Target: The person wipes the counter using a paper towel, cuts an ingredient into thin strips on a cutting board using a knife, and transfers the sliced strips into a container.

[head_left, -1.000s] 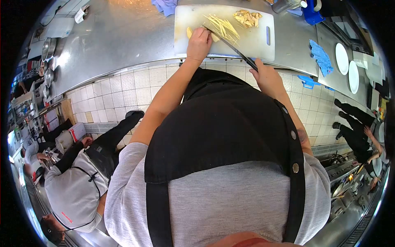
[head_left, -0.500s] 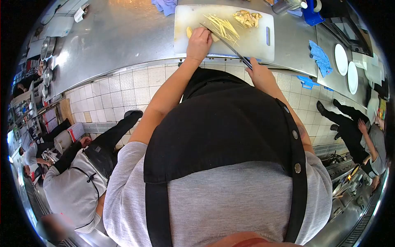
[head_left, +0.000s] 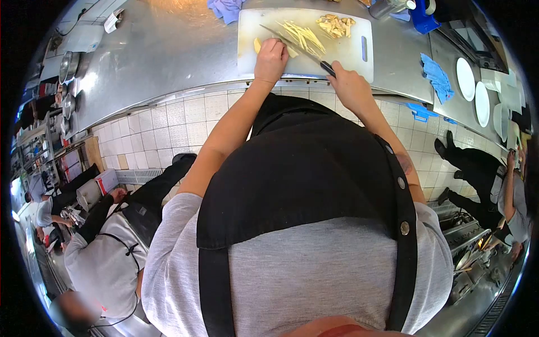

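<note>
My left hand [head_left: 272, 59], fingers curled and pressed down, is on the white cutting board [head_left: 337, 63], holding a pale yellow piece that is mostly hidden; a pale slice [head_left: 292, 53] shows just right of the fingers. In my right hand [head_left: 350, 85] is the black handle of a kitchen knife [head_left: 301, 49]. Its blade slants up and left, passing close to my left fingertips. Thin pale yellow strips [head_left: 303, 35], apparently ginger, lie beyond the blade. Farther right is a heap of knobbly ginger-like pieces [head_left: 336, 26]. Another yellow piece [head_left: 257, 45] rests left of my left hand.
The board lies at the front edge of a steel counter [head_left: 168, 50]. A purple cloth [head_left: 225, 9] is behind it, a blue cloth [head_left: 437, 78] and white plates [head_left: 465, 80] to the right. Co-workers stand behind me at left [head_left: 106, 261] and right [head_left: 480, 171].
My right hand has moved up and left, pushing the knife forward so its tip reaches farther past my left fingers. My left hand stays nearly in place. The co-worker at right has shifted.
</note>
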Motion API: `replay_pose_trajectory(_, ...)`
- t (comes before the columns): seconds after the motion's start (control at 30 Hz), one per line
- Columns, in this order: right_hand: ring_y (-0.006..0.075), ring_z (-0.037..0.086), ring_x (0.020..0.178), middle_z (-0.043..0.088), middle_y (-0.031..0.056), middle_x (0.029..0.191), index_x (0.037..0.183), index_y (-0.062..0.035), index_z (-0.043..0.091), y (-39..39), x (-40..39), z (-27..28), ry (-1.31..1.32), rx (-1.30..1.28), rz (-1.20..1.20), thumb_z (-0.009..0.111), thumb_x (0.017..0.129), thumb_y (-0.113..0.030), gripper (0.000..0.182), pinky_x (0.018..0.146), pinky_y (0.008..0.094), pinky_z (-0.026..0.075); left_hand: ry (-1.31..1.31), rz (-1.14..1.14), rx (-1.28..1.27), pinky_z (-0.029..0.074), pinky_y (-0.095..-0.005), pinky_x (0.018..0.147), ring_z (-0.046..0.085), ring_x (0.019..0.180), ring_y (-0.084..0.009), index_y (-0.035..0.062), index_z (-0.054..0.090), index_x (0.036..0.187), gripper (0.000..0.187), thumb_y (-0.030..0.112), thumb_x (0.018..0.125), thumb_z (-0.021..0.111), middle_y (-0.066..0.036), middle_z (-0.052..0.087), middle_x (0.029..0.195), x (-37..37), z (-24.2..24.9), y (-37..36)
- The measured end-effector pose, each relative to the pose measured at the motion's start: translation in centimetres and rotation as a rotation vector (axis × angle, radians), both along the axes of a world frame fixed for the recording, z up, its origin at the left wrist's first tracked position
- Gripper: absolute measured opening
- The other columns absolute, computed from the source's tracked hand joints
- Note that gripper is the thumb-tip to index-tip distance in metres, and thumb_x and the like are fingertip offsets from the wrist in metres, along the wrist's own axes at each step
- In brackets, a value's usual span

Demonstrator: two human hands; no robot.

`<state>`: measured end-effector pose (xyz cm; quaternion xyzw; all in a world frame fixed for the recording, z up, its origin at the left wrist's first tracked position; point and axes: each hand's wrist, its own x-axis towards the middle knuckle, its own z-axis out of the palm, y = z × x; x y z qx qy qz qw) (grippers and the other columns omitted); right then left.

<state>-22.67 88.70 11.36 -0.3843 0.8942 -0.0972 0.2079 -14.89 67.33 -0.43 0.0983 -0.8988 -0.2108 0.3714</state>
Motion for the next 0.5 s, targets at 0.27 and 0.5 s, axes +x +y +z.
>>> replay_pose_trajectory(0.27, 0.0466, 0.064, 0.082, 0.066, 0.0248, 0.084, 0.105, -0.0052, 0.046, 3.4, 0.7, 0.4, -0.110, 0.016, -0.018, 0.054, 0.098, -0.029, 0.026, 0.071, 0.0569, 0.048, -0.013, 0.018, 0.011, 0.052, -0.0394, 0.079, 0.061, 0.091, -0.0312, 0.0009, 0.064, 0.084, 0.011, 0.000, 0.074, 0.068, -0.012, 0.061, 0.091, 0.0, 0.0, 0.1)
replay_pose_trajectory(0.5, 0.0469, 0.064, 0.081, 0.066, 0.0246, 0.083, 0.106, -0.0055, 0.045, 2.1, 0.5, -2.5, -0.097, 0.014, -0.008, 0.054, 0.098, -0.028, 0.026, 0.071, 0.0572, 0.049, 0.001, 0.012, 0.022, 0.052, -0.0394, 0.079, 0.061, 0.089, -0.0314, 0.0010, 0.064, 0.084, 0.012, 0.000, 0.074, 0.069, -0.012, 0.062, 0.091, -0.1, -0.1, 0.0)
